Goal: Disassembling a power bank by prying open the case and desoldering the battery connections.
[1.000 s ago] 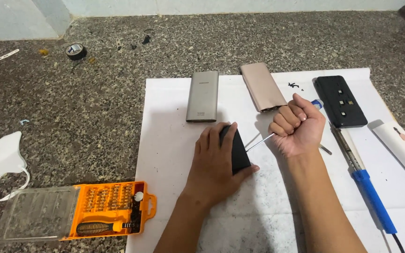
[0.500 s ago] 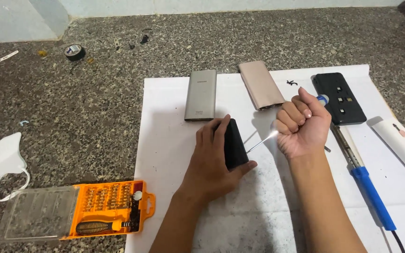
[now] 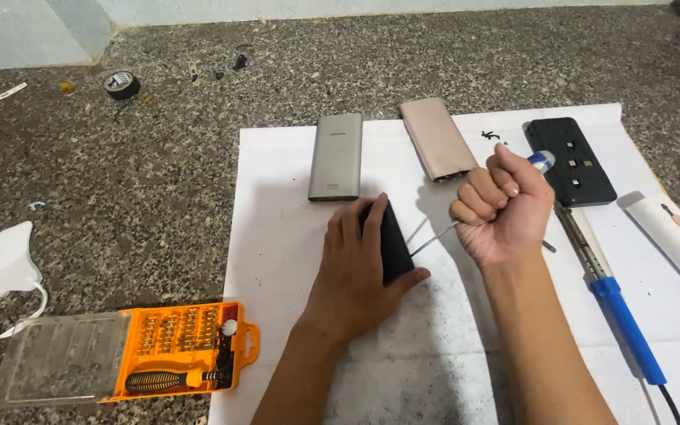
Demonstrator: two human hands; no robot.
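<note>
Table: speckled grey-brown granite, evenly lit.
Wall: pale blue-grey, along the table's far edge.

black device flat, screwdriver against it
</note>
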